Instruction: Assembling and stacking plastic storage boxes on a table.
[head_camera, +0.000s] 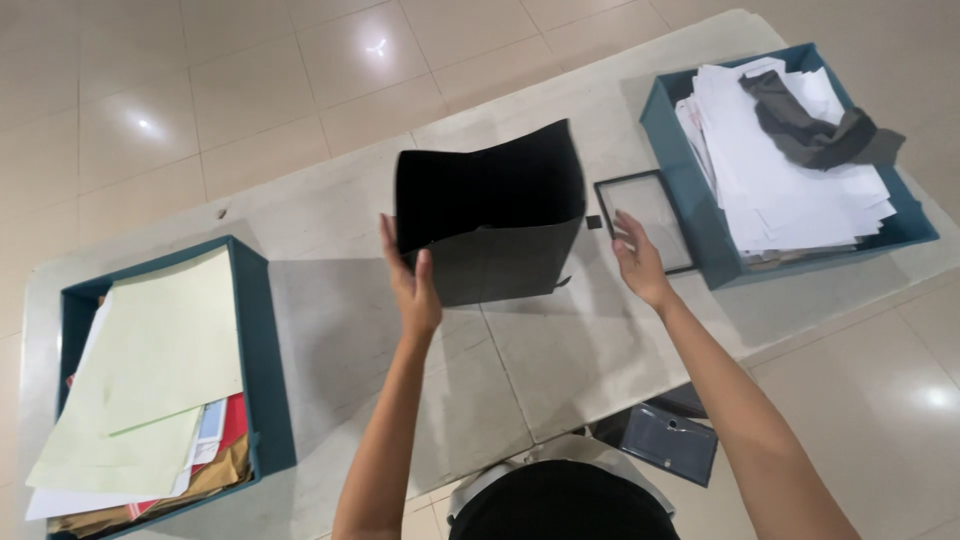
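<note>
— Where is the black folder (490, 215), and which grip has it?

— It stands open on the desk (540, 350); my left hand (412, 285) pinches its near-left edge. My right hand (640, 262) hovers unclenched, beside a framed pane (648, 215).

— Handling?

— Light, bendy card, I judge; best taken by both side edges.

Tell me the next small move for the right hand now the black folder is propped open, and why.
Probably bring the right hand onto the free right edge of the black folder. Only the left hand grips it, at its left edge, and the raised flap curls unsupported. The right hand is open, hovering over the clear sheet beside the right bin, holding nothing.
</note>
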